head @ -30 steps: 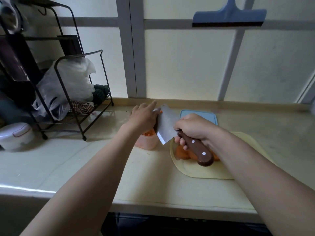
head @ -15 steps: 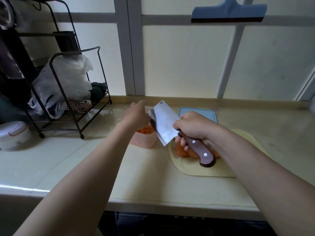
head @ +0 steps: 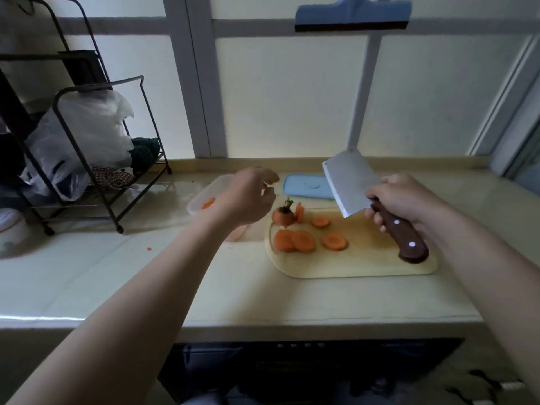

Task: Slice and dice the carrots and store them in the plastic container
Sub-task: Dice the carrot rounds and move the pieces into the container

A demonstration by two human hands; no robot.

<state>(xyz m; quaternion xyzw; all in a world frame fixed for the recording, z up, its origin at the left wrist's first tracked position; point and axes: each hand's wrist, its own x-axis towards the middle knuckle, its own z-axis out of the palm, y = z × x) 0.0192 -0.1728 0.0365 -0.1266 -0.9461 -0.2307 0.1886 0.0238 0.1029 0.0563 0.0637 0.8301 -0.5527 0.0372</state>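
Carrot slices, round, orange and flat (head: 295, 241), lie on the left half of the pale yellow plastic cutting board (head: 365, 266), with two more rounds a little to their right and one round standing on edge against the stubby carrot top with its green stem (head: 283, 215); the translucent plastic container (head: 201, 197) sits just left of the board, partly hidden under the left hand (head: 248, 198), with some orange dice showing inside; that hand hovers above it, fingers loosely bent and apart, with nothing plainly held, though the fingertips are blurred; the right hand (head: 401, 200) is wrapped tight round the brown riveted wooden handle of the steel cleaver (head: 350, 182), which is raised over the board's far right; its long axis runs from the near right up to the far left, blade tilted toward the wall; the slices therefore lie nearer and to the left of the blade, between the two hands, with the left hand closer to them; I judge the next cut needs the blade brought down and leftward; the blue rectangular lid (head: 306, 186) lies behind the board; no writing or brand can be read anywhere.
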